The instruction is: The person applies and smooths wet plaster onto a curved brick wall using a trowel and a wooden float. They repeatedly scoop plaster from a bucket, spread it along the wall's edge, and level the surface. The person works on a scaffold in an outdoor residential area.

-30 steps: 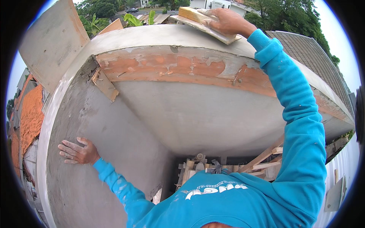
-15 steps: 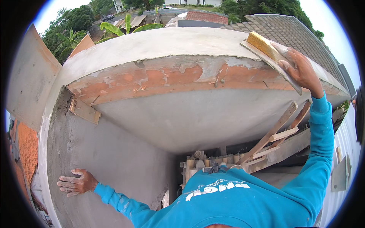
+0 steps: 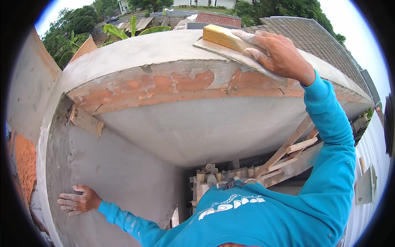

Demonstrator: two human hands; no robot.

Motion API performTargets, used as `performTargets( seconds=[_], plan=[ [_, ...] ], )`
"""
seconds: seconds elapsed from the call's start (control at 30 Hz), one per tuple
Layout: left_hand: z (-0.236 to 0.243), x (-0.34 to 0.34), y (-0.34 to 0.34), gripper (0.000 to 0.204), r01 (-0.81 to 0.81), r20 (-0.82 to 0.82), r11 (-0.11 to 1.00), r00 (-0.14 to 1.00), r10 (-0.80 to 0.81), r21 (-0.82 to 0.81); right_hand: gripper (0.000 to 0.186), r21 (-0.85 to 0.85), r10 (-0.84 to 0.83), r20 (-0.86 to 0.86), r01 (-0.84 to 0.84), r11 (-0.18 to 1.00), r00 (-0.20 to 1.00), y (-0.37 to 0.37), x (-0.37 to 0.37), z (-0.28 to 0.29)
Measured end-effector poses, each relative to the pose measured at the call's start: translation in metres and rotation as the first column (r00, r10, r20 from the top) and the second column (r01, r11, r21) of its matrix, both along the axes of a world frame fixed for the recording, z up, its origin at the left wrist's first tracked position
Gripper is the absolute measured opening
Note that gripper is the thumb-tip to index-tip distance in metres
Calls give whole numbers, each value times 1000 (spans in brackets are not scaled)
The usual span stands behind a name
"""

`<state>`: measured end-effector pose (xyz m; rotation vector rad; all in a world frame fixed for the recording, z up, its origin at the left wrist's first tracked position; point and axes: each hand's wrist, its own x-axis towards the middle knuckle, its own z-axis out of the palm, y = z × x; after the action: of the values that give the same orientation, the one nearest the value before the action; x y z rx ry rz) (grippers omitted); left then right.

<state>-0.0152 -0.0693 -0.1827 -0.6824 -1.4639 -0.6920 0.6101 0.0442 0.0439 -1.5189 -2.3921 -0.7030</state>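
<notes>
Holding: right hand (image 3: 279, 53) clamped on float (image 3: 236, 55), atop the wall (image 3: 148, 45)
Touching: left hand (image 3: 81, 200) spread flat, wall's left inner face
Timbers (image 3: 302, 145): below wall's top, right

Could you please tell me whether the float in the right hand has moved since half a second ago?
Yes: the float has moved left along the wall top, nearer the small board at the left corner.

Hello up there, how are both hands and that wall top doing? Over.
Right hand gripping yellow-handled plastering float at the pale wall top. Left hand spread on grey side wall. Nails jutting from orange-stained plank below the top's edge.
</notes>
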Motion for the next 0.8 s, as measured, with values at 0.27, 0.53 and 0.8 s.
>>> performTargets(
  seconds=[0.27, 0.53, 0.8],
  plan=[
    [13, 46, 10, 63, -621, 138, 634, 655, 743, -460, 37, 6, -498, 66, 499, 867, 865, 12, 98, 10],
    [12, 32, -8, 61, -649, 101, 626, 655, 749, -432, 35, -34, -213, 22, 213, 976, 977, -25, 22, 5],
    [15, 45, 13, 62, -636, 95, 631, 667, 739, -444, 36, 21, -418, 56, 418, 908, 907, 22, 67, 4]
  ],
)
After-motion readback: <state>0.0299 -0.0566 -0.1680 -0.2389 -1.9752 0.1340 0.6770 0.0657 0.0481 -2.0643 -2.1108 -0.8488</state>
